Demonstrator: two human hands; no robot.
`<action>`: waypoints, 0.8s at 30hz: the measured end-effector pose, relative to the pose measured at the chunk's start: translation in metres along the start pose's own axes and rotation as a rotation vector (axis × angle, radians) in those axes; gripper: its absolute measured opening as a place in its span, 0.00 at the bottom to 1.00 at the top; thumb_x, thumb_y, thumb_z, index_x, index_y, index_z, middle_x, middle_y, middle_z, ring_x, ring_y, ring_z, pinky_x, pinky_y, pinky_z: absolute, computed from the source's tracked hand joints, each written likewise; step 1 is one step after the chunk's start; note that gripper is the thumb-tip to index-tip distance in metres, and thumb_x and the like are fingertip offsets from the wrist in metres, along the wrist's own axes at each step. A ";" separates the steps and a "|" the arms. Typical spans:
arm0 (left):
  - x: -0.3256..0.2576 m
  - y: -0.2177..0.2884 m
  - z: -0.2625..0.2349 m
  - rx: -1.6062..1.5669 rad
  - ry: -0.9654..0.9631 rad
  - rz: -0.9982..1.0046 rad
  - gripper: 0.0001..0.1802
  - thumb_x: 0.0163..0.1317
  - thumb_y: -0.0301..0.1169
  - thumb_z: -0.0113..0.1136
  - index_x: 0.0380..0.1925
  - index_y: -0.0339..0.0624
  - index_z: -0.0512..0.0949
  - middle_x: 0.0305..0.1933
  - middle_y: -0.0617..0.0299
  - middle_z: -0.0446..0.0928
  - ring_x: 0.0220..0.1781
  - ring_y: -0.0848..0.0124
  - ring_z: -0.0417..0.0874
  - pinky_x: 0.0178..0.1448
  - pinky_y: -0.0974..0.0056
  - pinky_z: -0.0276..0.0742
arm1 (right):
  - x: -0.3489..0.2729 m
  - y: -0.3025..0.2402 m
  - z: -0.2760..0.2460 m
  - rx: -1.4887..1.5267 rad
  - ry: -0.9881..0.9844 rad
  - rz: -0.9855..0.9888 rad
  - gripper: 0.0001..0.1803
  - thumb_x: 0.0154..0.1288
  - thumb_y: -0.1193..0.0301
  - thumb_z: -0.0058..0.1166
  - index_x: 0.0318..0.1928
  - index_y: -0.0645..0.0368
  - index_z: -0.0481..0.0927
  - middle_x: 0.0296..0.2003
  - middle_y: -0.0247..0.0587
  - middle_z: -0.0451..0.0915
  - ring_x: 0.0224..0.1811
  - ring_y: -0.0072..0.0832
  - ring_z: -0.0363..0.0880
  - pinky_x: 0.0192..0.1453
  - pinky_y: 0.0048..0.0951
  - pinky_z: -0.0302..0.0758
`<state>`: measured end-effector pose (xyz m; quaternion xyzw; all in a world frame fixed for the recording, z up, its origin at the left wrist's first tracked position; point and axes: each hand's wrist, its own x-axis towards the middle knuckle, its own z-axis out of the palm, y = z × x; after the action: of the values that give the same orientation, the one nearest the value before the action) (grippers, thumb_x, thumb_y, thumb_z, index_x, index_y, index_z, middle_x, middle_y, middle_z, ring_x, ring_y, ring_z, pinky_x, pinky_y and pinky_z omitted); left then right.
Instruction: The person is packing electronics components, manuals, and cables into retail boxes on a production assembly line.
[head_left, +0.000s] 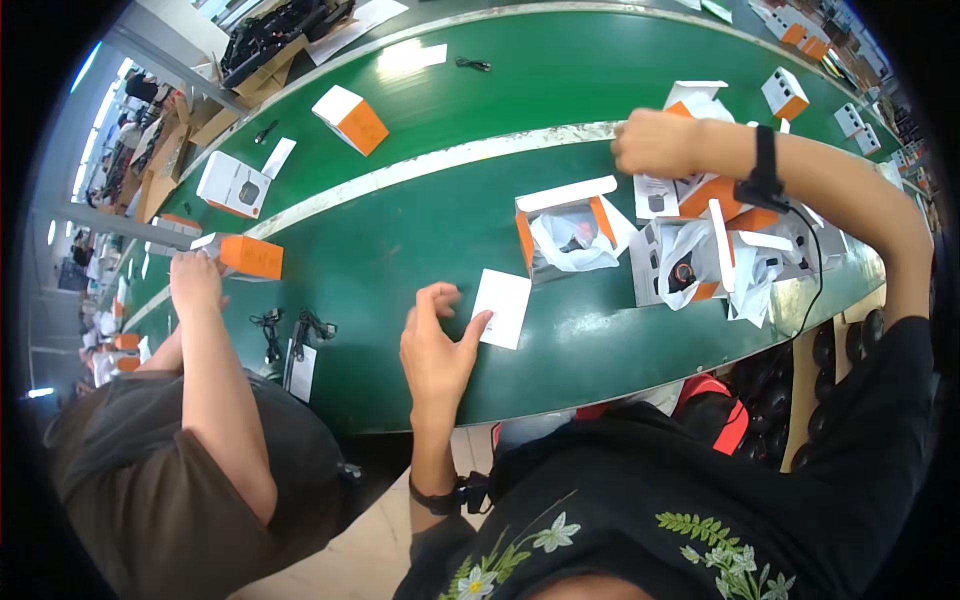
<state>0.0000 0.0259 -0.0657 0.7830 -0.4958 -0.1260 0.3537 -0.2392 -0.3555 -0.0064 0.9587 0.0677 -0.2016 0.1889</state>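
Observation:
My left hand [438,348] rests on the green conveyor belt [400,230], fingers spread, its thumb tip touching the left edge of a white paper card [503,307]. My right hand [652,143] is closed at the top of an open white and orange box [690,195] farther back on the right. An open box [570,232] with a white plastic bag and a dark item inside stands between the two hands. Another open box [690,262] holds a bagged black and orange device. What my right hand grips is hidden.
A co-worker sits at my left, a hand [195,280] on an orange and white box [245,255]. Black cables [290,330] and a card lie near them. More boxes [350,118] sit on the far belt. Black round parts [830,350] fill a tray at the right.

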 end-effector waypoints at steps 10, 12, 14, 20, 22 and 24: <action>0.071 0.058 0.043 -0.517 -0.113 0.362 0.77 0.43 0.30 0.94 0.89 0.46 0.51 0.65 0.48 0.87 0.67 0.55 0.88 0.71 0.53 0.83 | -0.143 -0.115 -0.173 1.012 0.984 0.852 0.14 0.72 0.71 0.69 0.53 0.68 0.91 0.43 0.39 0.94 0.47 0.22 0.91 0.53 0.28 0.86; 0.071 0.049 0.040 -0.564 -0.313 0.242 0.81 0.42 0.27 0.93 0.91 0.46 0.44 0.62 0.48 0.89 0.65 0.56 0.90 0.72 0.53 0.83 | -0.142 -0.171 -0.175 1.323 1.147 0.930 0.13 0.73 0.75 0.68 0.54 0.67 0.92 0.43 0.42 0.94 0.44 0.20 0.92 0.44 0.23 0.87; 0.063 0.045 0.033 -0.677 -0.331 0.304 0.82 0.42 0.21 0.90 0.92 0.47 0.42 0.56 0.51 0.91 0.59 0.57 0.93 0.72 0.54 0.83 | -0.125 -0.232 -0.171 1.390 1.378 1.020 0.12 0.73 0.80 0.64 0.54 0.68 0.91 0.44 0.42 0.94 0.44 0.24 0.94 0.39 0.21 0.86; 0.017 0.035 0.009 -0.685 -0.111 0.330 0.76 0.44 0.28 0.94 0.90 0.45 0.50 0.77 0.49 0.76 0.77 0.55 0.79 0.80 0.45 0.76 | -0.030 -0.287 -0.179 0.807 1.509 0.971 0.17 0.65 0.87 0.68 0.53 0.62 0.94 0.44 0.46 0.94 0.39 0.27 0.95 0.38 0.25 0.87; 0.003 0.040 0.010 -0.598 0.130 0.305 0.67 0.47 0.27 0.92 0.87 0.45 0.60 0.71 0.52 0.77 0.70 0.60 0.81 0.72 0.55 0.79 | -0.007 -0.278 -0.174 0.846 1.500 0.952 0.14 0.65 0.84 0.68 0.51 0.62 0.92 0.42 0.47 0.92 0.37 0.36 0.94 0.37 0.33 0.87; -0.003 0.048 0.014 -0.531 0.204 0.286 0.60 0.48 0.25 0.91 0.82 0.45 0.66 0.70 0.54 0.77 0.66 0.64 0.81 0.66 0.56 0.80 | 0.010 -0.266 -0.161 0.591 1.291 0.921 0.13 0.65 0.80 0.67 0.50 0.61 0.90 0.40 0.46 0.90 0.37 0.43 0.91 0.39 0.41 0.86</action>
<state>-0.0420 0.0106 -0.0437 0.5943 -0.5128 -0.1208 0.6076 -0.2267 -0.0479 0.0370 0.8275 -0.2907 0.4734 -0.0822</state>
